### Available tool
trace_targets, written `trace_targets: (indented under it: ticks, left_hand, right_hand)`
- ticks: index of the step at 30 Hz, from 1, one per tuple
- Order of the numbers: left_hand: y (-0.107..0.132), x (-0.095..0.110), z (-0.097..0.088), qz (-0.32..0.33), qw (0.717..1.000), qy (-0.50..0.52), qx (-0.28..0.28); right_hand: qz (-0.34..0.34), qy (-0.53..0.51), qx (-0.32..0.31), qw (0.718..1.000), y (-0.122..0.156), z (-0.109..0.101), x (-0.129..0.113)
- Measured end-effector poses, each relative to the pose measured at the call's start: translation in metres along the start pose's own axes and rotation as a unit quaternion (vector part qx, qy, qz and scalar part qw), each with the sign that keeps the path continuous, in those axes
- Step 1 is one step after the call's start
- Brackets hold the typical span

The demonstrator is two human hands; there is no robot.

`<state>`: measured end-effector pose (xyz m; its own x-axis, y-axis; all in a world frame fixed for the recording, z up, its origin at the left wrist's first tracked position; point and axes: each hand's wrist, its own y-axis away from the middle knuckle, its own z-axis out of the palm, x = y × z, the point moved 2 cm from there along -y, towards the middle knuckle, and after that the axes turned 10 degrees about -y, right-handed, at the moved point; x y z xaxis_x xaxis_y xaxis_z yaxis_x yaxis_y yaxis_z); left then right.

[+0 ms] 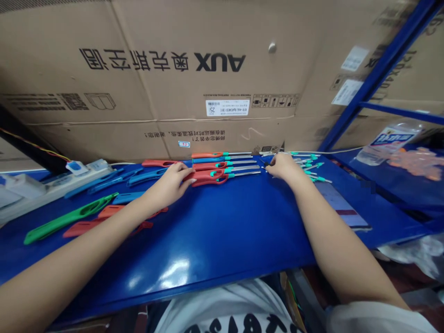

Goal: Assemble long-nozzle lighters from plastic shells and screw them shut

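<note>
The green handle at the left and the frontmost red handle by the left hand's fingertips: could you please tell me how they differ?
Fittings: the red handle carries a teal part and a metal rod; the green handle shows neither.
Pose: the green handle lies slanted, the red handle nearly level across the view.
Contact: the left hand is at the red handle's end; the green handle lies apart from it.
Both lie on the blue tabletop.
</note>
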<state>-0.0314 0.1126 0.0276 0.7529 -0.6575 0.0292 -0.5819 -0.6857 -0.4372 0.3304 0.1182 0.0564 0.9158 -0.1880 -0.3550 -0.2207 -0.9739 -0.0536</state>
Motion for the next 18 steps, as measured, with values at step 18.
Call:
trace_targets:
  ticks: [18]
  left_hand:
    - [-0.017,0.016,0.012,-0.024,0.999,-0.019,-0.019]
  right_hand:
    - [0.000,0.034,-0.047,0.998,0.007,0.016,-0.006]
